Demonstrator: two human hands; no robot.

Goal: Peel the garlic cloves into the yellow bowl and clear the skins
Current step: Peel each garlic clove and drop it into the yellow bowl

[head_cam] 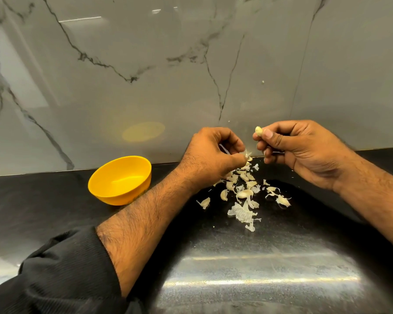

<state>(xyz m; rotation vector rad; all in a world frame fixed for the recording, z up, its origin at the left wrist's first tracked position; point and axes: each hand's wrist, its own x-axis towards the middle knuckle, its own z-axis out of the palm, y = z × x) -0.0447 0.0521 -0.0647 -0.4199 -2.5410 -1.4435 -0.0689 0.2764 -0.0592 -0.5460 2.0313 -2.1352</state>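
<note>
Right hand (pixel 304 150) raised above the counter, thumb and fingers pinching a clove (pixel 258 131) at its tip, bare end up, likely so the skin can come away cleanly. Left hand (pixel 213 155) lower, just beside, fingers curled and pinching a scrap of skin (pixel 315 152) pulled off it, held over the pile, probably to be dropped there. Hands apart, nothing stretched between them.

Below and between the hands, a heap of skins and cloves (pixel 245 191) scattered on the black counter (pixel 55 200); which pieces hold whole cloves, hard to tell. One larger papery husk (pixel 241 213) nearest the body.

Left of the left forearm, well apart from the heap, the bowl (pixel 120 180), upright, seemingly empty, within easy reach for the clove once bare. Peeling seemingly at an early stage; skins not yet cleared. Marble wall (pixel 145 64) behind.
</note>
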